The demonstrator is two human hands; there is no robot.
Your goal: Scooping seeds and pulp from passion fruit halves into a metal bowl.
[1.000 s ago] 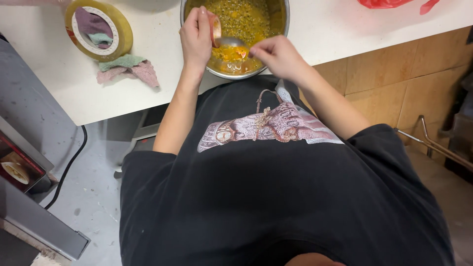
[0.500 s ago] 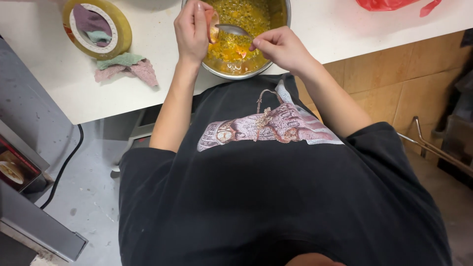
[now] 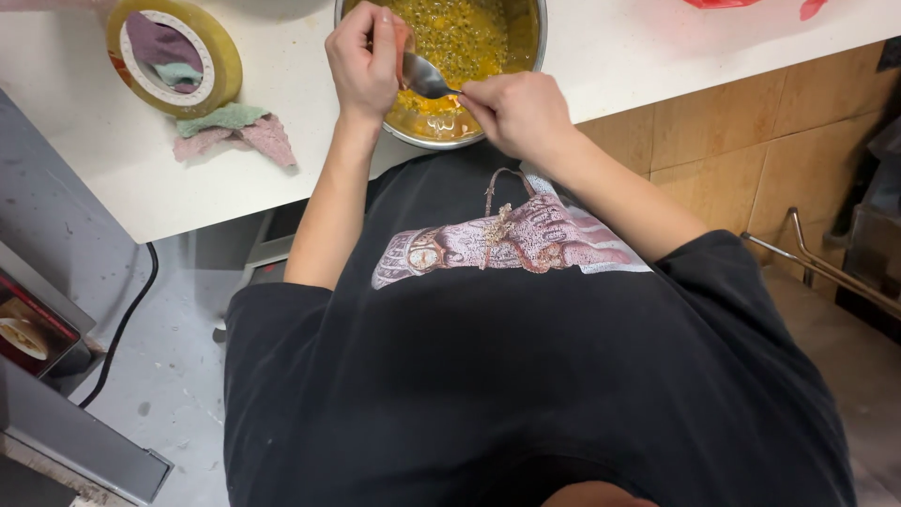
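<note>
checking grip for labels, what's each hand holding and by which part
Right hand holds a metal spoon by its handle; left hand grips a small orange piece over the steel bowl.

at far left by the floor, a flat dark red package (image 3: 28, 324) with a pale food picture, lying on a grey shelf (image 3: 84, 441). at the top right edge of the white counter (image 3: 141, 188), a crumpled red plastic wrapper (image 3: 723, 4), mostly cut off.
</note>
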